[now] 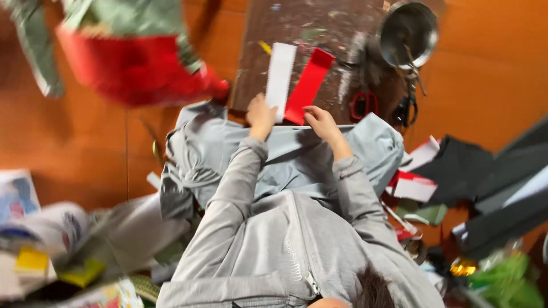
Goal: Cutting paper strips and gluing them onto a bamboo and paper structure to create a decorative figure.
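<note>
Felt, or something like it, made up the two strips that the hands worked with: one white strip with zigzag edges [281, 77] and one plain red strip [308, 85], lying side by side and touching at their lower ends on a dark, paint-flecked board [297, 28] (its top edge was cut off by the frame).

Far left, a heap of printed papers and yellow scraps [40, 251] was too blurred to count. Above it hung a red and green fabric piece [131, 63], also smeared by motion.

The left hand [260, 114] rested at the bottom end of the white strip, fingers curled together against it; whether they pinched it could not be told. The right hand [319, 121] sat just beside the red strip's lower corner, fingers bent and close together, their tips hidden from view. Both grey sleeves reached over a pale blue-grey cloth [211, 148] spread across the lap.

Right of the strips lay one pair of red-handled scissors [363, 104] and one pair of black-handled scissors [406, 108], then one round metal bowl [408, 33]. Far right, dark sheets [462, 165] and red-and-white scraps [414, 185] overlapped in a pile, hard to separate.
</note>
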